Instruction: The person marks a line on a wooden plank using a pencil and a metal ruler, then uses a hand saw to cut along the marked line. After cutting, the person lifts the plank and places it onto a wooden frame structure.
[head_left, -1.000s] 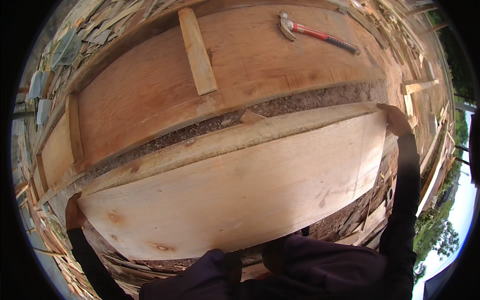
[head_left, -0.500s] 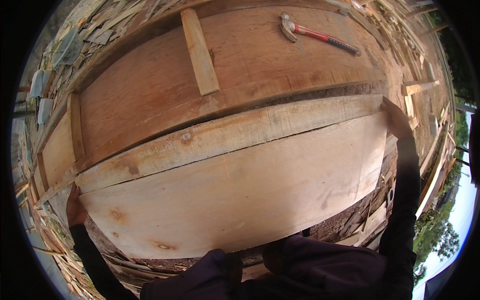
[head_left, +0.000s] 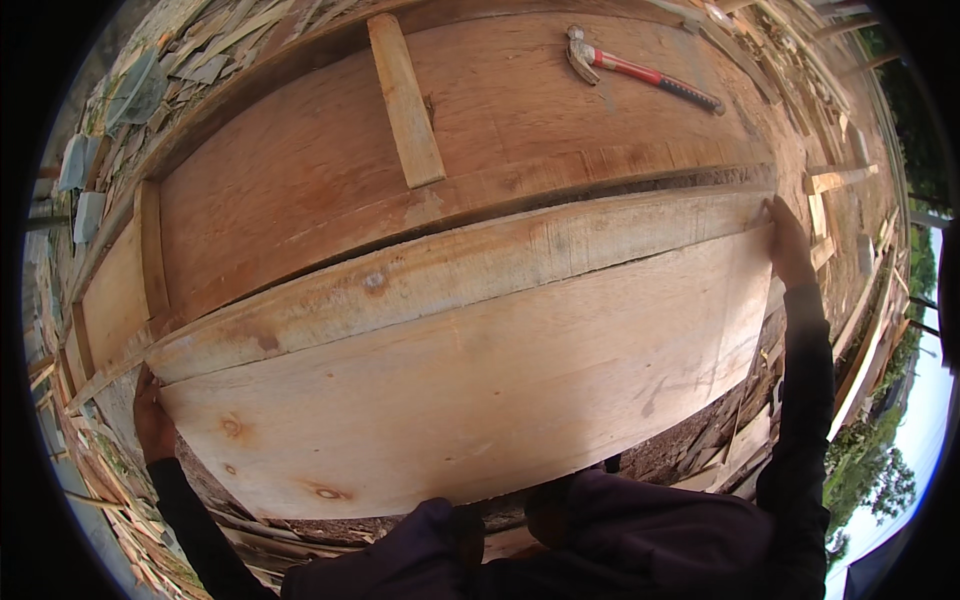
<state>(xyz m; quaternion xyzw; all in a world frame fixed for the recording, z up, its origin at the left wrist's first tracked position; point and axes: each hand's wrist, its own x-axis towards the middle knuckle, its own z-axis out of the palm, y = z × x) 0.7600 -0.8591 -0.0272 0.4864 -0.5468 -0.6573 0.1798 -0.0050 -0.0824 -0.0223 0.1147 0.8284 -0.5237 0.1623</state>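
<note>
A long pale wooden plank (head_left: 375,283) lies along the upper edge of a light plywood panel (head_left: 480,390), with a thin dark seam between them. My left hand (head_left: 153,418) grips the left end, thumb side up beside the corner of plank and panel. At the opposite end my right hand (head_left: 790,243) is closed on the plank's right tip, its fingertips partly hidden. Just beyond the plank runs a wooden frame rail (head_left: 500,190), parted from it by a narrow dark gap.
A red-handled claw hammer (head_left: 645,72) rests on the brown plywood sheet (head_left: 290,180) inside the frame. A short crosspiece (head_left: 405,100) crosses that sheet. Scrap wood (head_left: 215,50) litters the ground on several sides. My knees (head_left: 425,530) are close below the panel.
The plank has shifted slightly toward the frame rail, and the gap at its right looks narrower. My right wrist has dropped a little and moved left. Both hands keep their hold.
</note>
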